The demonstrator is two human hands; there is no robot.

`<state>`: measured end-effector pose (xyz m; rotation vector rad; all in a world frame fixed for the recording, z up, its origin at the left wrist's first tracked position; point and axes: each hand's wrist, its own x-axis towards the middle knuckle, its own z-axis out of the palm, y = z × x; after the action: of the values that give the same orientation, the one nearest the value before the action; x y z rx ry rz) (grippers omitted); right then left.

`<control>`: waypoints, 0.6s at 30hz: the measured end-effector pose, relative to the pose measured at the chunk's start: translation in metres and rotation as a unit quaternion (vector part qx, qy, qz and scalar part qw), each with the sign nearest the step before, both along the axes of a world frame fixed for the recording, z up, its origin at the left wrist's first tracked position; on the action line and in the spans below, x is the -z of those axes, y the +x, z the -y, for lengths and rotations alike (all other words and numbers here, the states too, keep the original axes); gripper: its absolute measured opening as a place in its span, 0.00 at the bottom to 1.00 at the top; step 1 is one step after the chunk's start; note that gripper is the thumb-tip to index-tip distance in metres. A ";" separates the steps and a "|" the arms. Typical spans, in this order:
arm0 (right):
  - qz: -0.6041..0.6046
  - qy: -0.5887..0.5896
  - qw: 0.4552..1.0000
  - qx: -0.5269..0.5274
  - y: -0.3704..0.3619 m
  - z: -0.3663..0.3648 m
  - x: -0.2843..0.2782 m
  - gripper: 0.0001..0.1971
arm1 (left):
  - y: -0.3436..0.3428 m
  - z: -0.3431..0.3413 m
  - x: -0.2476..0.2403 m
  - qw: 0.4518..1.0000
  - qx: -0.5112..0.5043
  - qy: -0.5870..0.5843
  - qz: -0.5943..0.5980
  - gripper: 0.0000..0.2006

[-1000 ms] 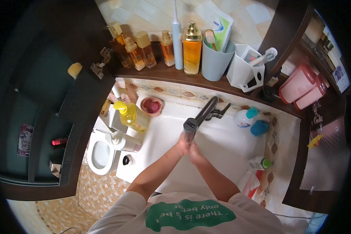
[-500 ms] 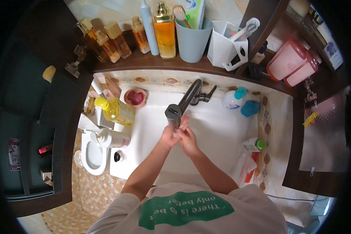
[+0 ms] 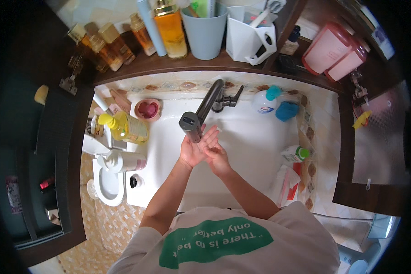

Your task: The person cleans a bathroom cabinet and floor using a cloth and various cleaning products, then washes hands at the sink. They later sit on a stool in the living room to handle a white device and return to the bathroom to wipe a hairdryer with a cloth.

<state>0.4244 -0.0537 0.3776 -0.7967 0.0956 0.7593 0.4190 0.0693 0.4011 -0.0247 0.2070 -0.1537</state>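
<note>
Under the spout of the dark grey faucet [image 3: 208,102], my left hand [image 3: 192,153] lies palm up with its fingers stretched out away from me. The spout head covers part of that hand. My right hand [image 3: 218,160] presses against its right side, with bent fingers resting on the left palm. A little white stuff, perhaps foam, shows near the left fingertips. Both hands are over the white sink basin [image 3: 251,182]. Whether water runs cannot be made out.
Left on the rim stand a yellow pump bottle [image 3: 130,129], a white pump bottle [image 3: 123,161] and a pink soap dish [image 3: 148,110]. Along the right side are a white bottle [image 3: 263,102], a blue puff [image 3: 287,111] and a green-capped bottle [image 3: 295,154]. A dark shelf [image 3: 169,65] spans the back.
My view has shifted slightly, so the scene sits further left and higher. The left hand has opened flatter, palm up, and the right hand has moved to its side.
</note>
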 end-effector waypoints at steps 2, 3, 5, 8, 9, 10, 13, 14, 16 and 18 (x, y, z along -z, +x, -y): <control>-0.031 0.023 0.998 0.043 0.000 -0.002 0.009 0.23 | 0.001 0.002 0.006 0.999 0.019 0.030 -0.008 0.21; -0.043 -0.006 0.997 0.060 0.002 -0.005 0.015 0.19 | 0.000 0.003 0.008 0.999 0.018 0.034 -0.030 0.22; -0.041 -0.016 0.993 0.107 0.006 -0.014 0.029 0.13 | 0.000 0.005 0.011 1.000 0.016 0.015 -0.015 0.27; -0.006 -0.251 0.963 0.097 0.022 -0.040 0.051 0.13 | -0.004 0.014 0.014 0.995 -0.025 0.066 -0.066 0.19; 0.030 -0.347 0.934 0.078 0.028 -0.049 0.057 0.13 | -0.005 0.018 0.016 0.993 -0.044 0.072 -0.080 0.16; 0.065 -0.439 0.894 0.057 0.037 -0.056 0.061 0.14 | -0.005 0.023 0.018 0.978 -0.077 0.138 -0.136 0.23; 0.036 -0.452 0.891 -0.008 0.055 -0.074 0.065 0.16 | -0.009 0.034 0.022 0.876 -0.066 0.445 -0.174 0.23; 0.010 -0.368 0.930 0.003 0.057 -0.078 0.064 0.16 | -0.008 0.032 0.023 0.850 -0.056 0.506 -0.133 0.26; -0.015 -0.345 0.938 -0.027 0.053 -0.089 0.059 0.15 | -0.005 0.023 0.022 0.878 -0.052 0.433 -0.197 0.24; 0.073 -0.393 0.916 0.034 0.046 -0.097 0.055 0.15 | 0.001 0.006 0.022 0.912 -0.023 0.353 -0.206 0.19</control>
<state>0.4703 0.0434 0.3222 -1.6057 0.3050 0.5821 0.4199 0.0629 0.3794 0.6665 0.6758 -0.0159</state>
